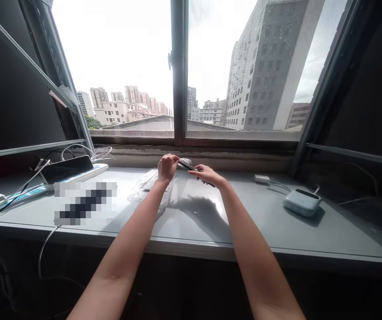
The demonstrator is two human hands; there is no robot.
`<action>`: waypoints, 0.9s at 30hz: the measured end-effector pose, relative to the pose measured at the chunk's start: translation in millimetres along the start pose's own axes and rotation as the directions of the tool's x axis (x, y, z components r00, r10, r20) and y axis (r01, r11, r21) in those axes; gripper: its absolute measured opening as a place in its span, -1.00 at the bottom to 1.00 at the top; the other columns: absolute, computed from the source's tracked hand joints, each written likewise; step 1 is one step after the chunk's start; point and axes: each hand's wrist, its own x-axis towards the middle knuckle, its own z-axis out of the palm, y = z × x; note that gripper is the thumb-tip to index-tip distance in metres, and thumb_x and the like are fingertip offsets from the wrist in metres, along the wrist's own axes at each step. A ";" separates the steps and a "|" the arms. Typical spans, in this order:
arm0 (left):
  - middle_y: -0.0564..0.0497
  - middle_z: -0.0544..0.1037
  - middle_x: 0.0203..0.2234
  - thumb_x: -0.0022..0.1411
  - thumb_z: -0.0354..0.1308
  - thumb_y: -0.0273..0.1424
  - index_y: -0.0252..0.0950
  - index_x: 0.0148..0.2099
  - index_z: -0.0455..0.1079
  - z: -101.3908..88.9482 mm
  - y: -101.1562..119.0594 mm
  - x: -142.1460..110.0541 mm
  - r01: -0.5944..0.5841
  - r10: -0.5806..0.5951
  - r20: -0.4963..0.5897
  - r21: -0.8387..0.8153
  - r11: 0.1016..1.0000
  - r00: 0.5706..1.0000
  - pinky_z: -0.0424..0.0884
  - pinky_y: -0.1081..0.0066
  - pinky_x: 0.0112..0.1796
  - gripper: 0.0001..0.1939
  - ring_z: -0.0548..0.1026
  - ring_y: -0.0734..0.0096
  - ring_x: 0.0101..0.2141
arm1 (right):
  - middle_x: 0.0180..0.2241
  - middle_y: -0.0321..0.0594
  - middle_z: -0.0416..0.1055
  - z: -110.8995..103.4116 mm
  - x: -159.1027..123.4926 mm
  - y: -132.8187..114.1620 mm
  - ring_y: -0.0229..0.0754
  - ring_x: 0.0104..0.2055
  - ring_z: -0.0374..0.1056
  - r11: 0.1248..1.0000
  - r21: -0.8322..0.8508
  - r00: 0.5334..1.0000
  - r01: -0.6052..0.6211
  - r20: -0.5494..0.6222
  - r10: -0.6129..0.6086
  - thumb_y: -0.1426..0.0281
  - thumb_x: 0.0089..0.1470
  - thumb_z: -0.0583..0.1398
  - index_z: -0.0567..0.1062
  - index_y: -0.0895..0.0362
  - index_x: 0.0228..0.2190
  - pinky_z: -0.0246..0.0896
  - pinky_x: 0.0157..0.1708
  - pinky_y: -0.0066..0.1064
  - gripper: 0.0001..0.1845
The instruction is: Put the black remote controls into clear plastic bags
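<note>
Holding a slim, black, stick-like object [186,165] in left hand [167,169] and right hand [208,175] above a glossy grey desk [260,218]; possibly risking dropping it through loose pinching.

forearms [133,240]: bare to the view's lower edge, slim, tapering | wrists [223,183]: bare | hands [167,169]: bare

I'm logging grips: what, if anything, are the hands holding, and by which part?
A slim, dark, stick-shaped object: the left hand pinches its left end, the right hand grips around its middle. Its material cannot be told.
</note>
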 end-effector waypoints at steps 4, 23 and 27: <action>-0.10 0.57 -0.25 0.35 0.05 -0.45 -0.22 -0.17 0.57 1.6 0.5 -2.4 -0.095 0.096 -0.015 0.049 0.994 0.995 0.38 0.39 -0.21 -0.76 0.49 0.21 -0.10 | -0.49 -0.36 0.51 -2.3 -5.9 -6.3 -0.33 -0.60 0.29 0.996 -0.082 0.998 -0.034 -0.055 0.030 0.02 -0.04 0.36 0.39 0.08 0.01 0.14 -0.62 -0.52 -0.34; -0.14 0.53 -0.21 0.42 -0.06 -0.48 -0.27 -0.16 0.51 1.2 14.0 -6.3 -0.325 0.331 0.018 0.245 0.913 0.944 0.44 0.40 -0.28 -0.71 0.44 0.21 -0.06 | 0.00 -0.20 0.52 11.5 -17.3 -27.7 0.01 0.05 0.42 0.871 -0.485 0.978 -0.080 -0.205 -0.025 0.02 0.20 0.15 0.12 -0.19 0.32 0.28 -0.06 -0.25 -0.29; -0.13 0.54 -0.23 0.42 -0.02 -0.45 -0.28 -0.17 0.51 1.5 18.4 -8.2 -0.406 0.407 0.041 0.212 0.889 0.913 0.45 0.42 -0.23 -0.75 0.44 0.23 -0.04 | 0.07 -0.24 0.48 15.9 -16.9 -26.6 0.00 0.09 0.39 0.853 -0.518 0.967 -0.062 -0.244 -0.078 0.06 0.24 0.12 0.15 -0.24 0.32 0.28 -0.03 -0.25 -0.35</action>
